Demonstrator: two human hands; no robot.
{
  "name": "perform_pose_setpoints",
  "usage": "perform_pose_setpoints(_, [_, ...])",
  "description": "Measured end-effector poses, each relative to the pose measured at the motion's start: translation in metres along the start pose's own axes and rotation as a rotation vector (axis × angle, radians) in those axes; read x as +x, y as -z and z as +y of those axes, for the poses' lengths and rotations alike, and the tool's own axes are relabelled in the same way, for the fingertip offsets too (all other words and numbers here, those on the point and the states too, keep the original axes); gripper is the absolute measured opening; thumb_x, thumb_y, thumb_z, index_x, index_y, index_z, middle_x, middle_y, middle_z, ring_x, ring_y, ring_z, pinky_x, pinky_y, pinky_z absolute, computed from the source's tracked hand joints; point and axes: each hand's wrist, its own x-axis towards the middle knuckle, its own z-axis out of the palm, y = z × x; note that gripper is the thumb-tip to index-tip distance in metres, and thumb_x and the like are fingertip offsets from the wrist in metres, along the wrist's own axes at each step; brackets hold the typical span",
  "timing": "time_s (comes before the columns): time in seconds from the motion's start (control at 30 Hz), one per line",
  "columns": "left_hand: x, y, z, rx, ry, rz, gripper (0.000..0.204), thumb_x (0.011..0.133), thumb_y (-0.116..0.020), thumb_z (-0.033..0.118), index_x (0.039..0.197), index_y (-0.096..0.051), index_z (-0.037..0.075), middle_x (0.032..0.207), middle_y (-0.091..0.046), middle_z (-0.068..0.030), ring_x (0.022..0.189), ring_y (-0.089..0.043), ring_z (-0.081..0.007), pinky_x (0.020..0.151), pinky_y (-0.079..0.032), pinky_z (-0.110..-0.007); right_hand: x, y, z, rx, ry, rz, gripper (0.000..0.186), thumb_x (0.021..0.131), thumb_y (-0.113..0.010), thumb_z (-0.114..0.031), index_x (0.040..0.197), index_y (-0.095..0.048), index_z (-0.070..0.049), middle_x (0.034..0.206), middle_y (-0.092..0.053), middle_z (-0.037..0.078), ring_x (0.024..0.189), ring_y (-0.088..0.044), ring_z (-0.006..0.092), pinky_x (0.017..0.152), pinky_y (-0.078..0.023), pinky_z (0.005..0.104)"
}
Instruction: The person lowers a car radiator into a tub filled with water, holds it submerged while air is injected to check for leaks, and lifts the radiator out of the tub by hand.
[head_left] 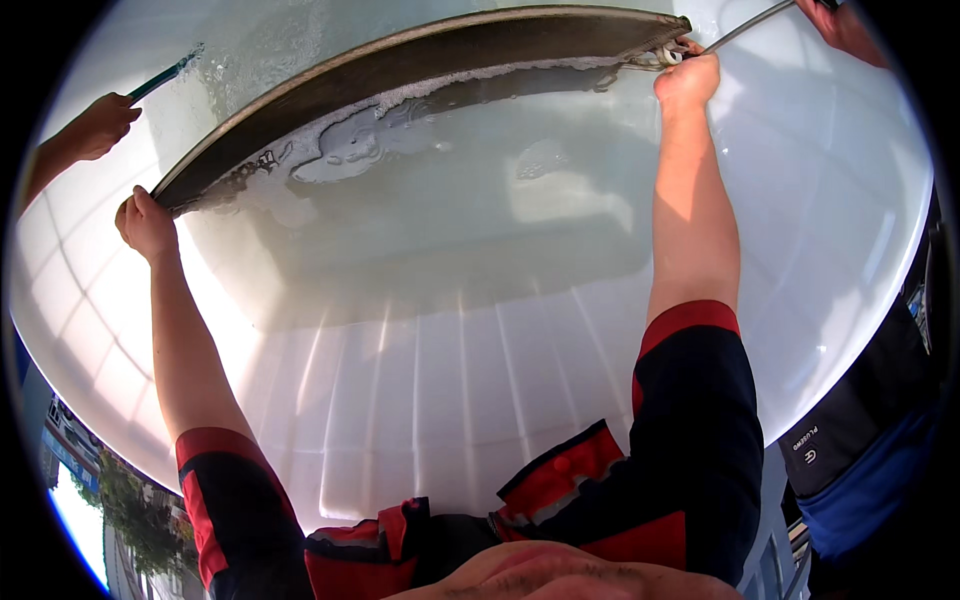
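Between left grip (147, 226) and right grip (690, 80), panel (400, 68)

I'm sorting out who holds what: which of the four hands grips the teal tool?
The upper-left hand, a co-worker's, grips the teal tool. The person's left hand and right hand hold the panel; the top-right hand is at a grey rod.

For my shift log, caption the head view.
Left hand and right hand grip a long dark panel by its ends, in a white tub holding water.
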Motion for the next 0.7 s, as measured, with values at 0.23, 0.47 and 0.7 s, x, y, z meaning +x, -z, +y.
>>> perform_pose_setpoints(0.23, [-0.002, -0.001, 0.005, -0.035, 0.003, 0.032, 0.048, 0.095, -0.039, 0.041, 0.098, -0.067, 0.001, 0.124, -0.054, -0.0197, 0.12, -0.045, -0.0337, 0.103, -0.035, -0.042, -0.008, 0.019, -0.003, -0.009, 0.032, -0.007, 0.028, 0.087, -0.034, -0.009, 0.087, -0.058, 0.005, 0.094, -0.057, 0.012, 0.082, -0.056, 0.022, 0.072, -0.049, 0.0313])
perform_pose_setpoints(0.47, [-0.021, -0.007, 0.005, -0.041, -0.026, 0.071, 0.046, 0.094, -0.039, 0.039, 0.092, -0.067, 0.002, 0.121, -0.056, -0.0195, 0.118, -0.047, -0.0334, 0.102, -0.036, -0.042, -0.011, 0.041, 0.002, 0.041, 0.013, -0.021, 0.025, 0.087, -0.035, -0.008, 0.088, -0.056, 0.006, 0.096, -0.055, 0.014, 0.088, -0.054, 0.0227, 0.078, -0.05, 0.0347])
perform_pose_setpoints(0.7, [-0.018, -0.013, -0.001, -0.038, -0.021, 0.054, 0.045, 0.093, -0.039, 0.038, 0.09, -0.069, 0.006, 0.12, -0.057, -0.0163, 0.116, -0.049, -0.0316, 0.101, -0.037, -0.041, -0.026, 0.022, 0.004, 0.013, 0.025, 0.051, 0.032, 0.086, -0.03, -0.015, 0.073, -0.055, 0.0, 0.078, -0.053, 0.008, 0.077, -0.047, 0.0189, 0.072, -0.043, 0.0332])
